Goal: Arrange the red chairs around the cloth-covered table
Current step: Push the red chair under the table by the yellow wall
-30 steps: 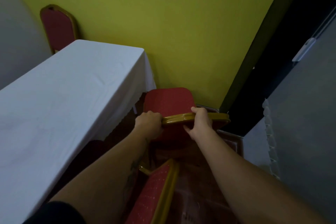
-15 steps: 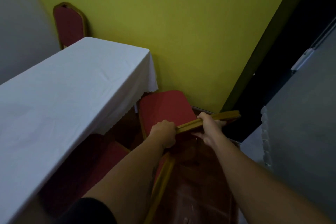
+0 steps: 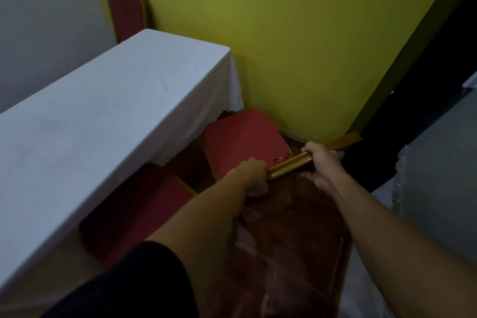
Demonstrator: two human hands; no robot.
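A long table under a white cloth [image 3: 108, 111] fills the left of the view. A red chair [image 3: 242, 137] with a gold frame stands at its far right corner, close to the yellow wall, its seat partly under the cloth's hem. My left hand [image 3: 254, 175] and my right hand [image 3: 322, 160] both grip the gold top rail of its backrest. A second red chair [image 3: 144, 204] is tucked under the table's near side, only its seat showing. A third red chair [image 3: 127, 10] stands at the table's far end, its back rising above the cloth.
The yellow wall [image 3: 296, 33] runs just behind the held chair. A dark doorway or panel [image 3: 413, 111] lies to the right, with a grey surface and a lace-edged white cloth [image 3: 402, 183] beside it. The floor [image 3: 289, 240] is reddish-brown.
The held chair has turned and moved left toward the table's corner, its seat now reaching under the cloth's hem. The second chair near my body now sits under the table. Both hands kept their grip.
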